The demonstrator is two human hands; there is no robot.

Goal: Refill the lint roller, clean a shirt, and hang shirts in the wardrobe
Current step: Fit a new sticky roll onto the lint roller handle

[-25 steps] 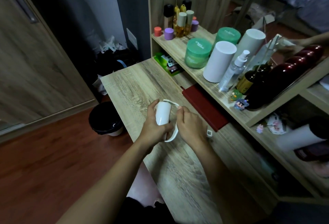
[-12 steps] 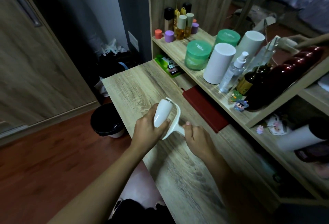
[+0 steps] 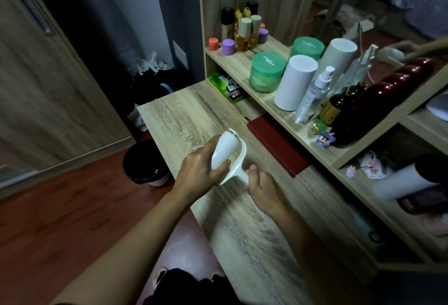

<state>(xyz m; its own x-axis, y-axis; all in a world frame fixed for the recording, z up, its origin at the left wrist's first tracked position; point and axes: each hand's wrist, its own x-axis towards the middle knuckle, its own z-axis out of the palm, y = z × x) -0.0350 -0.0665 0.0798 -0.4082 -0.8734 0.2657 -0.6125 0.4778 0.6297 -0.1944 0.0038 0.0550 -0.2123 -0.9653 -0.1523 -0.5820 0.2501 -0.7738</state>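
Head camera, looking down: both hands meet above the wooden worktop (image 3: 184, 115) and hold the white lint roller (image 3: 238, 159) between them, clear of the surface. The left hand (image 3: 201, 169) has its grip wrapped round the roll (image 3: 224, 149), thumb across the near end and fingers curled behind it. The roll points up and away from the person, seated in the roller's curved frame. The right hand (image 3: 264, 188) has its grip closed round the handle (image 3: 240, 178), thumb on top, so most of the handle is hidden inside the fist.

A flat dark red case (image 3: 278, 144) lies on the worktop just beyond the hands, against the shelf unit. On the shelf (image 3: 232, 62) above it stand two green jars (image 3: 266, 72), a tall white cylinder (image 3: 294, 83), a clear spray bottle (image 3: 315, 94), a dark bottle (image 3: 339, 108) and two small figurines (image 3: 324, 138) near the edge. A black waste bin (image 3: 143, 164) stands on the reddish floor (image 3: 60, 220) beside the worktop's left edge.
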